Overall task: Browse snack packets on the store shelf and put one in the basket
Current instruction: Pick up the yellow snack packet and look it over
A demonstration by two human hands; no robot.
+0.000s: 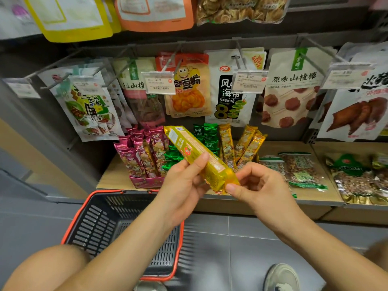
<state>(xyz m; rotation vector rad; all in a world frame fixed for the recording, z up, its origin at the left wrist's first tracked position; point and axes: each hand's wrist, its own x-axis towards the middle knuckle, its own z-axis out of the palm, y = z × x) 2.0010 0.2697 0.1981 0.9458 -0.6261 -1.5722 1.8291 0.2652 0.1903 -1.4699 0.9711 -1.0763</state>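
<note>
Wooden store shelf (283, 148) dead ahead, just beyond both hands, with hanging pouches (291, 87) on pegs above it and a price tag (160, 82) clipped out front. And up in the air between the hands, held on a slant, is a long yellow snack packet (189, 143)!

The left hand (182, 185) grips it around the middle, thumb laid across the top face and fingers curled underneath. The right hand (258, 185) pinches the near, lower end between thumb and forefinger, its other fingers loosely curled beside. The packet's far end points up and away from the left hand, toward the pouches (its print is too blurred to read).

Right behind the left hand stand the magenta packets (142, 152) in a pink box. Green packets (206, 133) sit behind the yellow one, and gold packets (245, 143) lean just beyond the right hand.

Below the left forearm, down on the grey floor, sits the dark basket (100, 223) with its orange rim. The arm covers part of it, so I can't tell what's inside. A grey shoe (281, 276) shows under the right forearm.
</note>
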